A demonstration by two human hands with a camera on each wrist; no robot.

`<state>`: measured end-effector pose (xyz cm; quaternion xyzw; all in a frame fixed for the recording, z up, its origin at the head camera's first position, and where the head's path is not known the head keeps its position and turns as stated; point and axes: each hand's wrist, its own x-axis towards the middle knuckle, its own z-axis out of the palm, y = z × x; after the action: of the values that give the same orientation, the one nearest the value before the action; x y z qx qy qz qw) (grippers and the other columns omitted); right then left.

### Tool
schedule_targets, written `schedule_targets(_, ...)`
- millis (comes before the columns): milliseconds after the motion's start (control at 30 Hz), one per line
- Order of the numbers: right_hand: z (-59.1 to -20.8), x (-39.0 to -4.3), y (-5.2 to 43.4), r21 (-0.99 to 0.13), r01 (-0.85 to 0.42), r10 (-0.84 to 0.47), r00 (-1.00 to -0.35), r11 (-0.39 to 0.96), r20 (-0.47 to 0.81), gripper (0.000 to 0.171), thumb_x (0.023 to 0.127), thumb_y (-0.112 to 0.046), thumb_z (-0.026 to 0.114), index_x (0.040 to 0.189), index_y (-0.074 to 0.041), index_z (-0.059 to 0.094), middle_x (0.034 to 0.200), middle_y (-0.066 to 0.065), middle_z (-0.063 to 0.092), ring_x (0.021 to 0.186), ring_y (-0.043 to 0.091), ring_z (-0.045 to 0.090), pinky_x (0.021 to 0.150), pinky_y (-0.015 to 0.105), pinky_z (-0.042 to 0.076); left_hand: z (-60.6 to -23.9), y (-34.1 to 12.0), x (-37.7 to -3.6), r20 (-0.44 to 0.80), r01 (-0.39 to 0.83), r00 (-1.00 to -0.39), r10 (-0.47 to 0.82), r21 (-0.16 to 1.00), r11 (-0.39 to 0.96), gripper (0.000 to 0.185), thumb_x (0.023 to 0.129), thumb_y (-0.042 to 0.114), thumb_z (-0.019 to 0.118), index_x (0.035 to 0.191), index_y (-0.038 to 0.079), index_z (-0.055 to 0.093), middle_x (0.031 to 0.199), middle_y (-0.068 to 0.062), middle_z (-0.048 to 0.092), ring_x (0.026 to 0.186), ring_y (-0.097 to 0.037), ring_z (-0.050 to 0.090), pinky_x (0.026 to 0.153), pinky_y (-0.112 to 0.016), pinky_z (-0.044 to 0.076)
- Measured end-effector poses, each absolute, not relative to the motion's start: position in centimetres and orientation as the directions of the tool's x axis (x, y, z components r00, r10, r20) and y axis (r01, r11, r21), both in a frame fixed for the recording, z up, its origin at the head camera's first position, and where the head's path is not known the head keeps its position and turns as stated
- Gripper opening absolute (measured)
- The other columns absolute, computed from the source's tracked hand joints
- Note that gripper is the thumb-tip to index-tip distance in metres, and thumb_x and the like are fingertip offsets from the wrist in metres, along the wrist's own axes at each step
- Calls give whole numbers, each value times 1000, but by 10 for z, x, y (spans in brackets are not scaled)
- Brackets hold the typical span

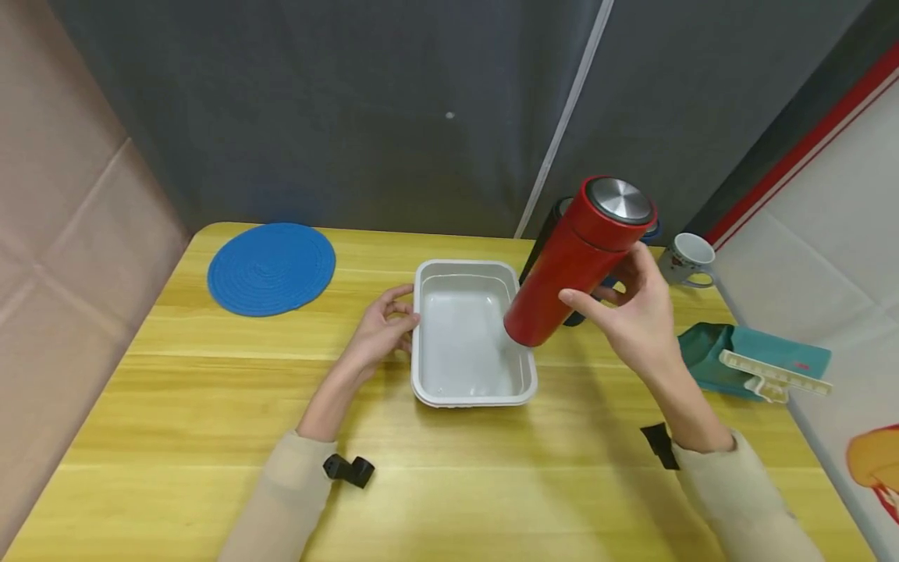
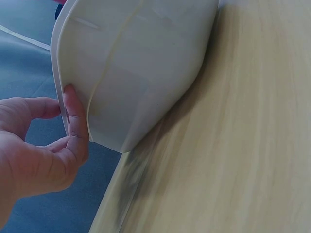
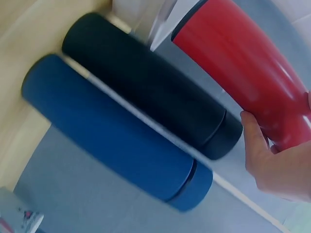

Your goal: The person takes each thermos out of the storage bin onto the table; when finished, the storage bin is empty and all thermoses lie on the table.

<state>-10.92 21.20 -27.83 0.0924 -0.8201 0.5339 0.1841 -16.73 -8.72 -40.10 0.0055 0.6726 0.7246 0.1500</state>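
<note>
No writing reads anywhere. The right hand (image 1: 635,312) grips the red flask (image 1: 576,261) tilted over the white tray (image 1: 428,328), whose rim the left hand (image 1: 382,328) pinches; black and blue flasks look mostly hidden behind.

Red flask (image 1: 572,261), white tray (image 1: 428,343), blue mat (image 1: 271,268).

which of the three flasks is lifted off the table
The red metal flask, gripped tilted by the right hand; the black flask and blue flask stand behind it.

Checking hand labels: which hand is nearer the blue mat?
Left. The left hand rests at the white tray's left edge, nearer the blue mat; the right hand holds the red flask beyond the tray.
</note>
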Motion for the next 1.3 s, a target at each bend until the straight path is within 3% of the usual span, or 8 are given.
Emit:
schedule_targets(633,-288,-105,249,-882,-303,120,-923,362,366,68,79,4,75,139,-12,46,126,6,53,104,20,54,77,14,53,-401,-90,-166,-187,-207,-956,225,976,-70,56,93,0,57,145,9,39,108,-14,50,67,-15,58,55,-26,54)
schedule_targets(1300,-312,-105,277,-842,-155,209,-931,517,300,69,82,-5,76,141,-13,41,126,-2,49,105,12,53,77,10,50,-405,-93,-165,-177,-198,-958,227,978,-71,57,93,0,57,145,8,38,110,-16,50,67,-16,58,56,-28,54)
